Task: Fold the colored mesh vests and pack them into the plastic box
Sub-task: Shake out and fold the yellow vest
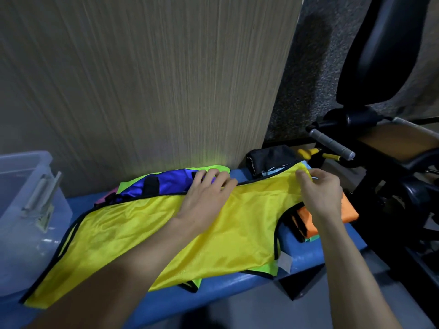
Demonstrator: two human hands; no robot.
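The blue tabletop [237, 283] runs along a wood-grain wall panel [142, 79]. A yellow mesh vest [133, 233] with black trim lies spread flat across most of it. The clear plastic box [26, 205] stands at the left end, touching the vest's corner. Behind the yellow vest lie a blue vest [171, 181] and a lime-green vest [213, 167], bunched together. An orange vest [349, 212], folded, sits at the right end, near a black folded fabric [270, 160]. The left hand [204, 198] rests flat on the yellow vest's upper edge, grip released. The right hand [320, 188] pinches the vest's shoulder strap, grip grasping the fabric.
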